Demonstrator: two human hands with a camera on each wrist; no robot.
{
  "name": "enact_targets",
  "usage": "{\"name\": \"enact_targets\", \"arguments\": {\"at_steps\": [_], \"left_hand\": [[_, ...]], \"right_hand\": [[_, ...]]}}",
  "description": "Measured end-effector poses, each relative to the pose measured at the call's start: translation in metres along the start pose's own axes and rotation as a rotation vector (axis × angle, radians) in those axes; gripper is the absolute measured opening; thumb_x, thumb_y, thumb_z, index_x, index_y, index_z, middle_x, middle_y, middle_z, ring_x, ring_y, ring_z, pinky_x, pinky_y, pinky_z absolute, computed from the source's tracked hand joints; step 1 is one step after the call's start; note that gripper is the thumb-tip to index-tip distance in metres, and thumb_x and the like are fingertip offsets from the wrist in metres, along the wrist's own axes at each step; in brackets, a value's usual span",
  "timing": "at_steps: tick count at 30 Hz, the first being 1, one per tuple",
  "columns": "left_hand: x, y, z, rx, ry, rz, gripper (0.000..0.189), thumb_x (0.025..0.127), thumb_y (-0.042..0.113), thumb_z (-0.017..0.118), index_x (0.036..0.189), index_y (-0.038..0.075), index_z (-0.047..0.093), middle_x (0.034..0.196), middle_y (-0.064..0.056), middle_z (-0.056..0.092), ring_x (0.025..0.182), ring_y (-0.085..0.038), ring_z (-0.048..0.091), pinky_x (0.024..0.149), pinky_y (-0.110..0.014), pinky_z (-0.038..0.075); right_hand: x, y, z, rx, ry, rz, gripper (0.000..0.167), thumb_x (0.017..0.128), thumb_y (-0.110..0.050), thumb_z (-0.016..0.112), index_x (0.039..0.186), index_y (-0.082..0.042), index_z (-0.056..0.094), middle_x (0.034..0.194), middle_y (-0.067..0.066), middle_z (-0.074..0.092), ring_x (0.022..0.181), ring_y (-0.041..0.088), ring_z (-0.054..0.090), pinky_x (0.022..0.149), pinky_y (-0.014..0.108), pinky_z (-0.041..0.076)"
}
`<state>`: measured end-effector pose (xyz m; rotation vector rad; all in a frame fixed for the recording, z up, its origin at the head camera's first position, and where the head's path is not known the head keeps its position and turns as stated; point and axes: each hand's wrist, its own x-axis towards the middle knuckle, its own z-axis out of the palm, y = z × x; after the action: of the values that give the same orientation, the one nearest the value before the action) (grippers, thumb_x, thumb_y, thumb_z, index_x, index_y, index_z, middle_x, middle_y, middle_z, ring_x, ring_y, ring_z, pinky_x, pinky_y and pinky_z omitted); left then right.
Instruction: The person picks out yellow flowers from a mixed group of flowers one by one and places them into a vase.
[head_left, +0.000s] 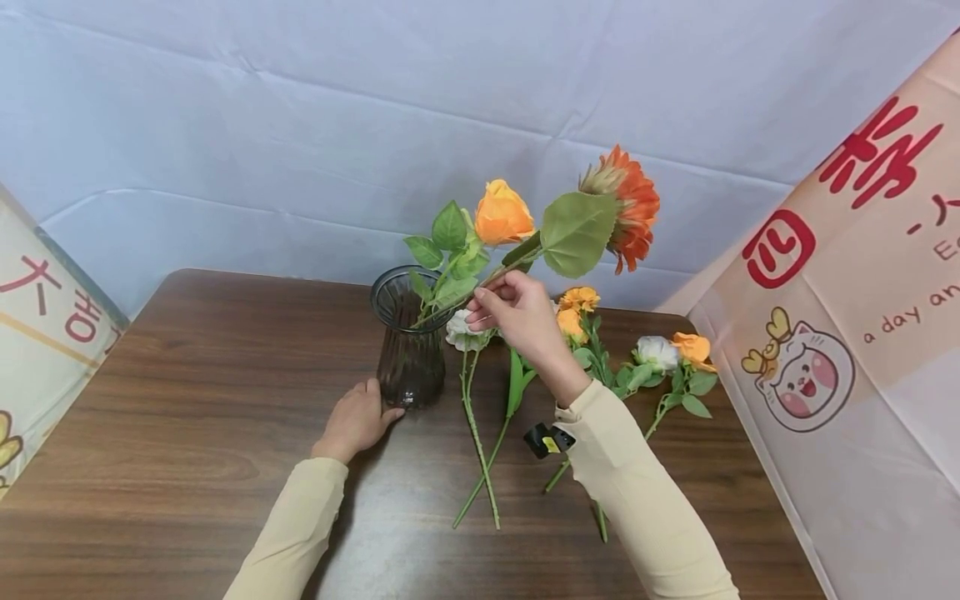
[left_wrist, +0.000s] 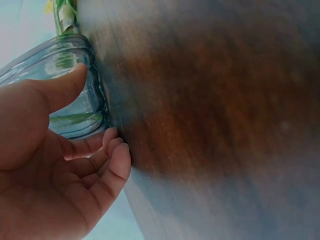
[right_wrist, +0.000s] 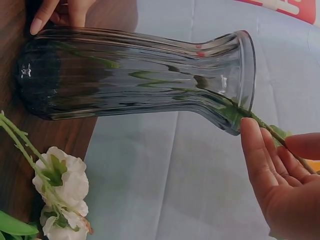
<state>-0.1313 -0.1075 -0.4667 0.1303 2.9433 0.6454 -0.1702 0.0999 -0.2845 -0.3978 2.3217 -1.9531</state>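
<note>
A dark, ribbed glass vase stands upright on the table. My left hand holds it low at the base, thumb and fingers to either side; in the left wrist view the thumb lies along the glass. Between thumb and fingers, my right hand pinches the stem of an orange daisy-like flower just outside the vase's rim. That stem slants through the mouth into the glass, as the right wrist view shows, and its bloom leans out to the right. An orange rose with green leaves rises from the vase behind the right hand.
Right of the vase lie white flowers with long stems. Farther right are small orange blooms, another white flower and an orange rose. Pale cloth hangs behind the wooden table, with printed panels at both sides.
</note>
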Motion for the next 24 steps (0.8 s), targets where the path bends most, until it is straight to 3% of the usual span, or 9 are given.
{"name": "enact_targets", "arguments": {"at_steps": [4,10,16,24], "left_hand": [[-0.0001,0.0002,-0.0004,0.003,0.002,0.001,0.056,0.086,0.035,0.062,0.11,-0.012,0.044,0.094,-0.025,0.053,0.091,-0.04,0.055,0.079,-0.049,0.044],[0.0002,0.0004,-0.0007,0.001,-0.005,0.002,0.059,0.087,0.035,0.062,0.114,-0.013,0.043,0.098,-0.027,0.053,0.093,-0.041,0.054,0.081,-0.049,0.044],[0.0008,-0.0004,-0.0012,0.002,-0.012,0.003,0.06,0.087,0.035,0.061,0.116,-0.014,0.042,0.101,-0.028,0.053,0.095,-0.041,0.054,0.082,-0.049,0.044],[0.0002,-0.0001,-0.0003,-0.004,-0.011,-0.002,0.06,0.087,0.035,0.061,0.116,-0.013,0.042,0.101,-0.028,0.052,0.095,-0.041,0.053,0.082,-0.049,0.043]], "right_hand": [[0.001,0.0012,0.002,0.017,-0.013,0.007,0.01,0.091,0.0,0.051,0.095,0.01,0.053,0.08,0.02,0.062,0.075,0.04,0.063,0.068,0.04,0.054],[0.0022,0.0036,0.0019,0.02,-0.012,0.013,0.012,0.091,-0.001,0.052,0.095,0.01,0.055,0.08,0.019,0.062,0.071,0.031,0.065,0.068,0.04,0.054],[0.0037,0.0046,0.0001,0.033,-0.007,0.01,0.015,0.092,-0.006,0.053,0.096,0.009,0.056,0.084,0.029,0.06,0.068,0.029,0.065,0.067,0.042,0.053],[0.0052,0.0044,0.0001,0.022,0.033,0.046,0.016,0.094,-0.008,0.05,0.1,0.005,0.055,0.074,0.02,0.063,0.059,0.024,0.065,0.065,0.046,0.053]]}}
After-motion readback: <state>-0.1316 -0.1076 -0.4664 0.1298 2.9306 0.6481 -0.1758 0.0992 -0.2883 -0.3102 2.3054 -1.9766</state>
